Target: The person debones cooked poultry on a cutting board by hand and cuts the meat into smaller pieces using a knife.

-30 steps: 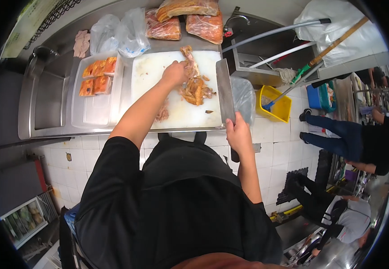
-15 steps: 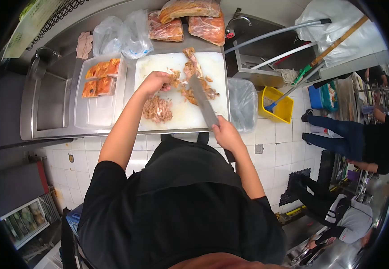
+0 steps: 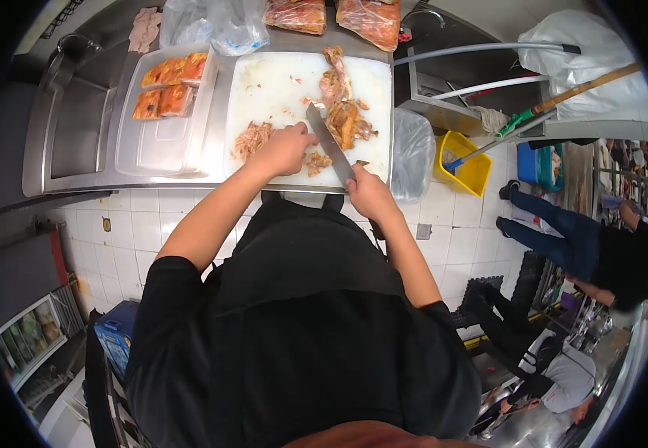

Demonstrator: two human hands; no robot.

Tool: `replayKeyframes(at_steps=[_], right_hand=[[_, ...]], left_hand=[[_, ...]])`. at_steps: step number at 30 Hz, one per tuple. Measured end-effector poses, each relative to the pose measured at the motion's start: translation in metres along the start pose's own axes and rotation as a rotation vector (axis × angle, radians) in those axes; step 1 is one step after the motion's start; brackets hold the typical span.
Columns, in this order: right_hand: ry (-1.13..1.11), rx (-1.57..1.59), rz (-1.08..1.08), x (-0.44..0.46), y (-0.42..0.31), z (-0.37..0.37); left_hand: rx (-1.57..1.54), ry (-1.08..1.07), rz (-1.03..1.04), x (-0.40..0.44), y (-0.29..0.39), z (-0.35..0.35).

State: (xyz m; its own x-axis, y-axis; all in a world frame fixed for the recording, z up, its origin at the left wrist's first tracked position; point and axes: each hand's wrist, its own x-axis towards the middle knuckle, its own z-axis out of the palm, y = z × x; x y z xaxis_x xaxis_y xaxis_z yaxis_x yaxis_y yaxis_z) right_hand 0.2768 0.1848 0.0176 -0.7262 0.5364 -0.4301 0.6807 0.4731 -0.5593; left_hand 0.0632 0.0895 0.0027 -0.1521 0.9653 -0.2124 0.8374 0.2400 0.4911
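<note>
**Knife (image 3: 329,143) slants across the board (image 3: 264,78) beside the cooked meat (image 3: 344,116)**

We see the right hand (image 3: 370,193) at the near edge of the board, its fingers closed around the knife's grip, with the dark end of the handle showing below the hand. The broad blade runs away from the hand and to the left, its tip just beside the cooked meat. We cannot tell whether the blade touches the white board.

The left hand (image 3: 288,151) is over the near half of the board, left of the blade. Its fingers are bent and fairly narrow, near the metal; we cannot tell whether they hold anything.

The cooked meat lies on the right half of the board, in a long, uneven shape from near the far edge to past the middle. To the left of the left hand we see a pile of small meat pieces (image 3: 250,140), partly covered by that hand. A browned scrap (image 3: 318,162) lies between the left hand and the blade.

The board sits on a steel surface (image 3: 215,136). To its left, we find a plastic tub (image 3: 156,153) with browned blocks (image 3: 176,98) in its far part. Beyond the board are clear plastic bags (image 3: 219,26) and wrapped slabs (image 3: 369,24). A yellow bucket (image 3: 475,178) stands on the floor at right.
</note>
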Motion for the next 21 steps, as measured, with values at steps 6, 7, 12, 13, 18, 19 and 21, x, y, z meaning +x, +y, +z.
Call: replayKeyframes(at_steps=[6,7,12,13,18,19,21], right_hand=[[0.037,-0.033,-0.008,-0.009,-0.001,0.001],[0.039,-0.032,-0.005,-0.01,0.001,0.001],[0.022,-0.011,0.015,-0.014,0.0,0.0],[0.025,-0.008,0.016,-0.014,0.0,0.0],[0.022,-0.009,0.011,-0.013,0.002,0.0],[0.025,-0.008,0.01,-0.013,0.001,-0.001],[0.004,-0.009,0.016,-0.013,0.0,-0.002]], left_hand=[[0.178,-0.075,0.065,0.016,-0.005,0.014],[0.179,-0.077,0.068,0.017,-0.004,0.013],[0.173,-0.086,0.133,0.012,-0.006,0.004],[0.175,-0.087,0.136,0.012,-0.007,0.006],[0.175,-0.13,0.16,0.016,-0.004,0.009],[0.177,-0.128,0.162,0.018,-0.001,0.007],[0.08,-0.171,-0.102,0.022,0.003,0.003]])
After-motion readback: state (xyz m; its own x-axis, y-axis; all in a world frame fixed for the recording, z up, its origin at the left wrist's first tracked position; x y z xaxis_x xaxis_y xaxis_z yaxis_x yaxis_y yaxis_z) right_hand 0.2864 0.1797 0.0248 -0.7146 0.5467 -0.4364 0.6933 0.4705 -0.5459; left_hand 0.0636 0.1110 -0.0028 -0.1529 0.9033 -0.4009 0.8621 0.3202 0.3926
